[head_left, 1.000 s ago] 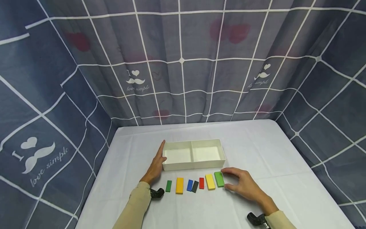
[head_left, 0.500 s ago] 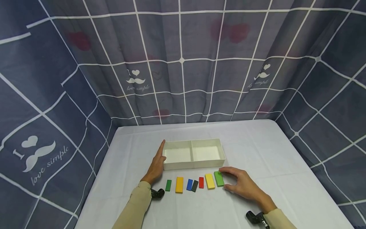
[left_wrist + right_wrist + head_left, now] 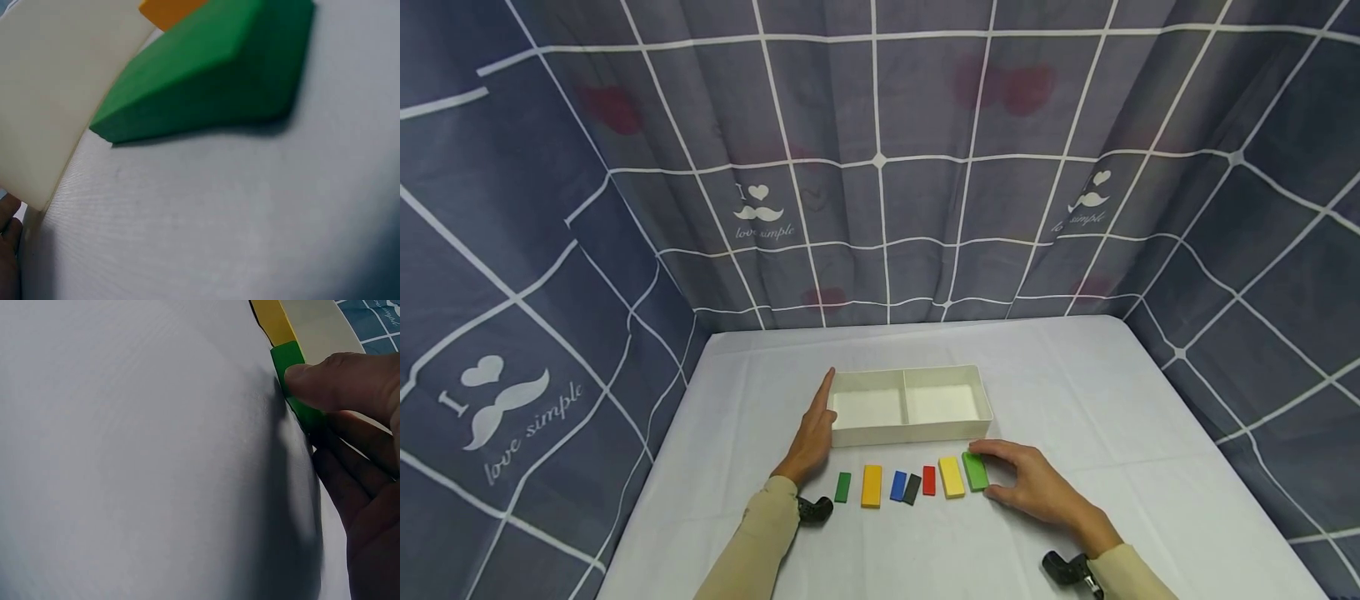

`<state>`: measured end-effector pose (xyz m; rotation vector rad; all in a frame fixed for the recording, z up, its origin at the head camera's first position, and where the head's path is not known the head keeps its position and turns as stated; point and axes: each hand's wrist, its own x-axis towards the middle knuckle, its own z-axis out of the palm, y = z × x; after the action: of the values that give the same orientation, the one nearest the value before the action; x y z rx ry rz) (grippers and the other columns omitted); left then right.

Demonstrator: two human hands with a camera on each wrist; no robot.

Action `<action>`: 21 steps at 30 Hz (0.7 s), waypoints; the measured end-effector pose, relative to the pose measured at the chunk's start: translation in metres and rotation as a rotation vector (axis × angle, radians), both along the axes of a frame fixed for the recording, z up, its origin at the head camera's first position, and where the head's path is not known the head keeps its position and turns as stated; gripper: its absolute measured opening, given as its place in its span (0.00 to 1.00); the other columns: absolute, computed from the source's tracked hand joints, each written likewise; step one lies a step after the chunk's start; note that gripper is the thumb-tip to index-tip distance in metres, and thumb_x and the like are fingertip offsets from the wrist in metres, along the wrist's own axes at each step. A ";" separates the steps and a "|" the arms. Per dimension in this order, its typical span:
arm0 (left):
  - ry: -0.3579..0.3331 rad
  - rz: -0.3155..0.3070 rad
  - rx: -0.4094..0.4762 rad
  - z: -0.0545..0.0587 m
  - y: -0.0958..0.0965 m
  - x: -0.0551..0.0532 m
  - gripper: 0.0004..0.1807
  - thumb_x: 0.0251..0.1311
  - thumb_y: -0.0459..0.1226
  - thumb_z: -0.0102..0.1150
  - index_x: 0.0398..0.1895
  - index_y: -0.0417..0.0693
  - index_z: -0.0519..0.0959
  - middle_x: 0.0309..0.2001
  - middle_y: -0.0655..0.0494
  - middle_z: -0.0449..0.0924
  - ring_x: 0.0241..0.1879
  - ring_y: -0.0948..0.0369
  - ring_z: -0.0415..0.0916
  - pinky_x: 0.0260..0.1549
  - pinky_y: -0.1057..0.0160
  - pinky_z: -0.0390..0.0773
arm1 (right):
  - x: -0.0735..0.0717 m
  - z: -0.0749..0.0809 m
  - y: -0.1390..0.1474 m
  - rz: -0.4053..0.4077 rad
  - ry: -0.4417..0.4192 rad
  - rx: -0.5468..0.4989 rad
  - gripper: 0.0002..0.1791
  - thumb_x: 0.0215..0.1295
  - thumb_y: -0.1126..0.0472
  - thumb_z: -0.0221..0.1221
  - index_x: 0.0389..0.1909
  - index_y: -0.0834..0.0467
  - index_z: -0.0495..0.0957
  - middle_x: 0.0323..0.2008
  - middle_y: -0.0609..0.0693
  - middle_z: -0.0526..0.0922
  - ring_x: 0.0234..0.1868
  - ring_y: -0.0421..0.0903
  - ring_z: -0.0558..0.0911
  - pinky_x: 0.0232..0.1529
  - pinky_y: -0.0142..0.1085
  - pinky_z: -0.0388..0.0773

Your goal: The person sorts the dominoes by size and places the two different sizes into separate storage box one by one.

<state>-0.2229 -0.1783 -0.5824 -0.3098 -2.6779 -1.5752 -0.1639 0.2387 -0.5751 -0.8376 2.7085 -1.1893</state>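
In the head view a cream two-compartment box lies on the white cloth. My left hand rests along its left end, index finger straight and thumb at the rim near the front corner. In the left wrist view only some fingers show beside the box wall. My right hand pinches a light green block at the right end of a row, with the thumb at its near end and a finger at its far end. The right wrist view shows the thumb pressed against this block.
Left of the light green block are a pale yellow block, a red block, a black block, a blue block, an orange-yellow block and a dark green block. A checked curtain surrounds the table.
My right hand has shifted slightly left, and its fingers have closed in on the ends of the light green block. The left hand, the box and the other blocks have stayed in place.
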 end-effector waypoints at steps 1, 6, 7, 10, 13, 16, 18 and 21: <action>0.000 0.001 0.000 0.000 0.000 0.000 0.45 0.76 0.31 0.32 0.92 0.67 0.37 0.92 0.57 0.39 0.90 0.49 0.41 0.88 0.37 0.41 | 0.000 0.000 0.000 0.000 0.001 0.004 0.38 0.57 0.67 0.80 0.70 0.48 0.82 0.67 0.41 0.85 0.72 0.50 0.82 0.74 0.29 0.74; 0.004 0.005 0.008 0.001 0.002 0.000 0.44 0.76 0.31 0.32 0.93 0.62 0.39 0.92 0.55 0.40 0.90 0.48 0.41 0.87 0.37 0.42 | 0.000 0.001 0.000 -0.018 -0.007 0.036 0.38 0.57 0.66 0.80 0.70 0.47 0.82 0.67 0.38 0.85 0.72 0.46 0.82 0.74 0.34 0.77; 0.004 0.006 0.011 0.001 0.002 0.001 0.44 0.75 0.31 0.32 0.93 0.61 0.39 0.92 0.55 0.40 0.90 0.48 0.41 0.87 0.37 0.42 | 0.001 0.001 0.000 -0.020 -0.007 0.040 0.38 0.57 0.66 0.80 0.70 0.47 0.82 0.67 0.38 0.85 0.72 0.45 0.82 0.74 0.35 0.78; 0.009 0.008 0.009 0.001 0.002 0.001 0.44 0.75 0.31 0.33 0.93 0.59 0.40 0.92 0.55 0.41 0.90 0.48 0.42 0.87 0.37 0.42 | 0.002 0.001 0.001 -0.022 -0.002 0.045 0.38 0.57 0.66 0.81 0.70 0.47 0.82 0.66 0.38 0.86 0.71 0.47 0.83 0.73 0.36 0.79; 0.009 0.007 0.012 0.001 0.003 0.001 0.44 0.75 0.31 0.33 0.93 0.61 0.39 0.92 0.55 0.41 0.90 0.48 0.42 0.87 0.37 0.42 | 0.002 0.002 0.001 -0.028 0.017 0.049 0.37 0.57 0.65 0.81 0.69 0.49 0.83 0.66 0.40 0.87 0.70 0.50 0.84 0.72 0.39 0.80; 0.005 0.003 0.016 0.002 0.003 0.000 0.45 0.76 0.31 0.32 0.93 0.64 0.38 0.92 0.55 0.41 0.90 0.48 0.42 0.87 0.37 0.41 | 0.002 0.003 0.001 -0.038 0.024 0.058 0.37 0.57 0.65 0.81 0.69 0.50 0.83 0.65 0.42 0.87 0.70 0.52 0.84 0.71 0.42 0.82; 0.000 0.002 0.019 0.002 0.002 0.000 0.45 0.75 0.31 0.32 0.93 0.65 0.38 0.92 0.55 0.40 0.90 0.48 0.41 0.87 0.37 0.41 | 0.003 0.005 0.002 -0.051 0.013 0.064 0.37 0.57 0.65 0.81 0.69 0.49 0.84 0.66 0.41 0.87 0.70 0.51 0.84 0.71 0.42 0.82; -0.002 0.006 0.021 0.001 0.002 -0.001 0.45 0.75 0.31 0.32 0.93 0.63 0.38 0.92 0.56 0.40 0.90 0.48 0.41 0.88 0.37 0.40 | 0.004 0.009 0.002 -0.060 0.013 0.061 0.36 0.57 0.65 0.81 0.68 0.48 0.84 0.66 0.41 0.87 0.70 0.50 0.84 0.70 0.43 0.83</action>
<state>-0.2234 -0.1763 -0.5811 -0.2999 -2.6599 -1.6021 -0.1599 0.2410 -0.5666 -0.7638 2.7836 -1.1093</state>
